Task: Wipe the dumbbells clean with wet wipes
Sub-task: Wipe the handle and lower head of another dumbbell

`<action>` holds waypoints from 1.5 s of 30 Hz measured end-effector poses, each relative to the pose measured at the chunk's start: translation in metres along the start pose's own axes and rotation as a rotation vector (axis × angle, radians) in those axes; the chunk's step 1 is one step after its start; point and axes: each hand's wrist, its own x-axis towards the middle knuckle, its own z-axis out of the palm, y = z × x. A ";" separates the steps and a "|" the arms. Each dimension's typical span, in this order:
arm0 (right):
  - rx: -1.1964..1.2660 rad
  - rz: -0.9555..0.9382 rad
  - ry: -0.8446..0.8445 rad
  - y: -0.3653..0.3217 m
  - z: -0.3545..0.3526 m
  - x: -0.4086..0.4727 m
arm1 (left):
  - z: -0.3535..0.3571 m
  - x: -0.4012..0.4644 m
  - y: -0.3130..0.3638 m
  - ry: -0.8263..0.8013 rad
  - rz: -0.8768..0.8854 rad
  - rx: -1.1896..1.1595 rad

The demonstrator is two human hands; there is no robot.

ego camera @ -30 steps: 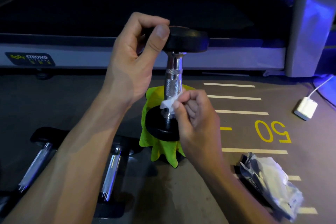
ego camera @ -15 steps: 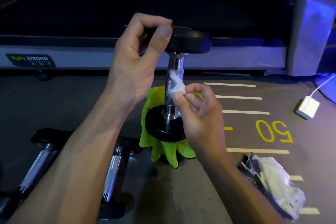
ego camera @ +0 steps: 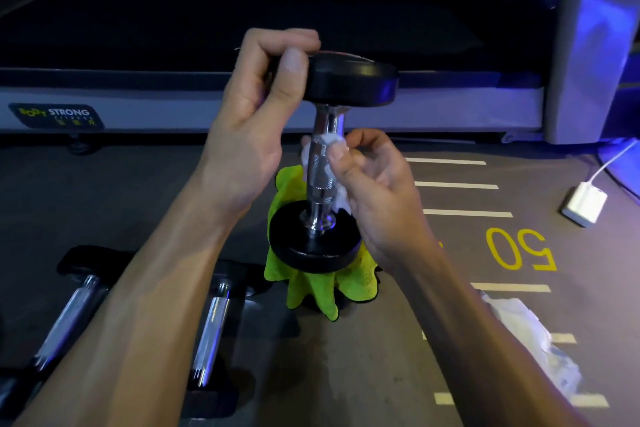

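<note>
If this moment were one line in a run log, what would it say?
step: wiping handle | left hand: steadies upright dumbbell by top plate | right hand: presses wet wipe on handle | base: green cloth

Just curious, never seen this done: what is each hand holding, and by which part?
The left hand grips the upright dumbbell by its top weight. The right hand pinches a wipe against the dumbbell's metal handle.
</note>
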 end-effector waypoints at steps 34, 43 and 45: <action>-0.561 -0.345 0.213 0.000 0.046 -0.009 | -0.018 0.013 -0.014 0.017 0.037 0.118; -0.524 -0.277 0.395 -0.004 0.034 0.019 | -0.012 0.010 -0.010 0.008 0.029 0.110; -0.482 -0.163 0.373 -0.008 0.035 0.023 | -0.012 0.010 -0.010 0.014 0.019 0.099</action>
